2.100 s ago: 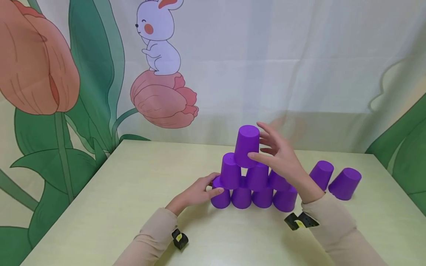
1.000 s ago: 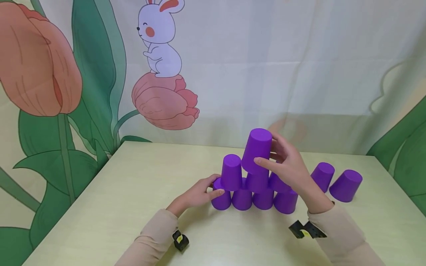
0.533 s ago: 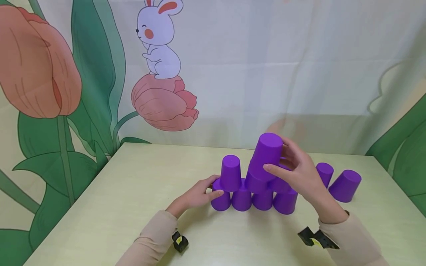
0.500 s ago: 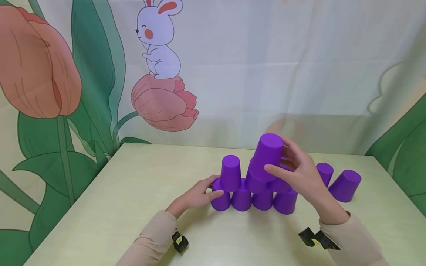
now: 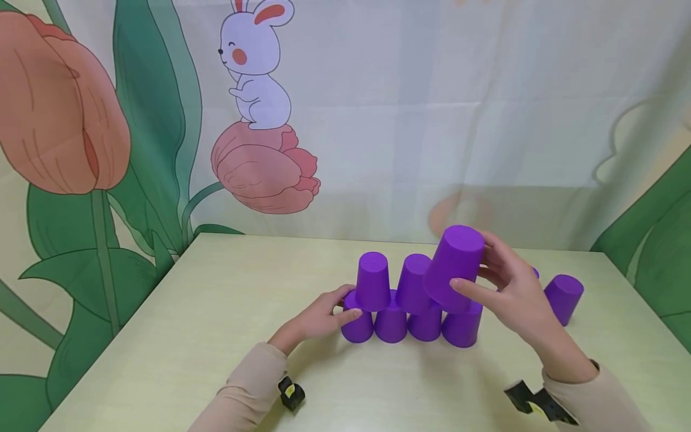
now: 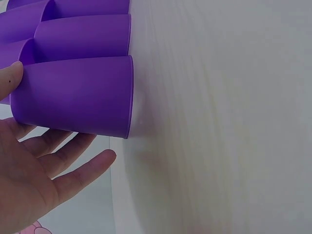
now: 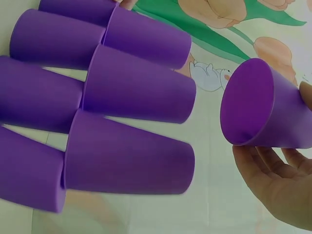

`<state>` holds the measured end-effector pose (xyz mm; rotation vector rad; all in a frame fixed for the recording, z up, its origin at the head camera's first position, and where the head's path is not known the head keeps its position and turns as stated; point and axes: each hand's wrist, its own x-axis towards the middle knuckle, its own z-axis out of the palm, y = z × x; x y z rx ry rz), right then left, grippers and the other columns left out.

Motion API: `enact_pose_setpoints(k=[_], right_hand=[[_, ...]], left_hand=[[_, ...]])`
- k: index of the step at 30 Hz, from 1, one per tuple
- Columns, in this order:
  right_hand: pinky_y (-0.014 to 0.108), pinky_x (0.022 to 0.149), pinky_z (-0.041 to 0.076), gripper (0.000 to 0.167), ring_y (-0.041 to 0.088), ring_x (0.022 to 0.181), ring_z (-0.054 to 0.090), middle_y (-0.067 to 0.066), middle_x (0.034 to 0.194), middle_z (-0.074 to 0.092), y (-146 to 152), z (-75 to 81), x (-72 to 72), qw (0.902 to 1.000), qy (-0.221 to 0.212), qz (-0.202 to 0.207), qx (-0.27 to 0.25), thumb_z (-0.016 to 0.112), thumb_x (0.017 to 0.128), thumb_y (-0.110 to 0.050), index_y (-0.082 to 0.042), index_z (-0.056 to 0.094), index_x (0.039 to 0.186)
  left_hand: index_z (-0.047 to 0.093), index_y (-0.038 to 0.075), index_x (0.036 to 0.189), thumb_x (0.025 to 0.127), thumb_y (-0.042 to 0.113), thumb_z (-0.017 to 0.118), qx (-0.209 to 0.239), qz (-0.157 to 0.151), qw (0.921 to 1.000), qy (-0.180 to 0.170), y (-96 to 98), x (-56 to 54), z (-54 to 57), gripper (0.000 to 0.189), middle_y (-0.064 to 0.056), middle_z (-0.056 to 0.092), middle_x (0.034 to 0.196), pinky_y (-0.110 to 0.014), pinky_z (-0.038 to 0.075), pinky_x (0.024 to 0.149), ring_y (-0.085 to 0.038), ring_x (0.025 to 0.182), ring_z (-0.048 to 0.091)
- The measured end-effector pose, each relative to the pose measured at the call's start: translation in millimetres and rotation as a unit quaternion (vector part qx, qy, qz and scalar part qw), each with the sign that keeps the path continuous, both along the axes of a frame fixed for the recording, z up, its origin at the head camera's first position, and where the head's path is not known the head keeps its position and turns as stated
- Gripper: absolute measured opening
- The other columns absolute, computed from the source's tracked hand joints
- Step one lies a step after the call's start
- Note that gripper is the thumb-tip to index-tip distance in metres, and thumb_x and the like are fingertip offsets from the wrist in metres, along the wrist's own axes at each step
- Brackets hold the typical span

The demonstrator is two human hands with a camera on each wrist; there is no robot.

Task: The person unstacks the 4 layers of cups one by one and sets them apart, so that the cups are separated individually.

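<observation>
In the head view my right hand holds a purple cup mouth down and slightly tilted, thumb in front and fingers behind. The right wrist view shows this cup's open mouth, apart from the stack. Several upside-down purple cups form the bottom row; three more stand on them, including a left one and a middle one. The right upper cup is largely hidden by the held cup in the head view. My left hand grips the bottom row's left end cup between thumb and fingers.
Two more purple cups are on the table at the right; one shows beside my right wrist, the other is mostly behind my right hand. The pale table ends at a printed curtain with tulips and a rabbit.
The held cup was above the left and middle upper cups; my right hand has carried it rightward and a little lower in view, over the right upper cup. My left hand stays put.
</observation>
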<state>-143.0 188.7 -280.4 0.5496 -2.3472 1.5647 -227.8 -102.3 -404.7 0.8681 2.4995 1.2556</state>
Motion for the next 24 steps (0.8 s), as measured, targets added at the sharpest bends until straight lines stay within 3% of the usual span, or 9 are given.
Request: enact_pose_setpoints(k=[9,24], right_hand=[[0.018,0.080,0.045,0.066,0.008,0.098,0.058,0.003,0.115,0.058,15.2,-7.0,5.3,0.9990,0.000,-0.035,0.028,0.071,0.079,-0.008,-0.016,0.039,0.136],[0.014,0.078,0.044,0.066,0.004,0.094,0.058,-0.009,0.107,0.059,45.2,-26.2,8.8,0.9967,0.040,-0.057,0.042,0.070,0.074,0.006,-0.008,0.042,0.133]], left_hand=[[0.041,0.006,0.132,0.093,0.026,0.052,-0.002,-0.001,1.0000,0.000,-0.8,-1.6,-2.1,0.046,-0.005,0.058,0.112,-0.037,0.043,0.085,-0.020,0.103,0.054],[0.041,0.006,0.132,0.092,0.026,0.052,-0.001,-0.003,1.0000,0.002,-0.6,-1.4,-0.4,0.045,-0.005,0.058,0.112,-0.037,0.043,0.084,-0.019,0.102,0.054]])
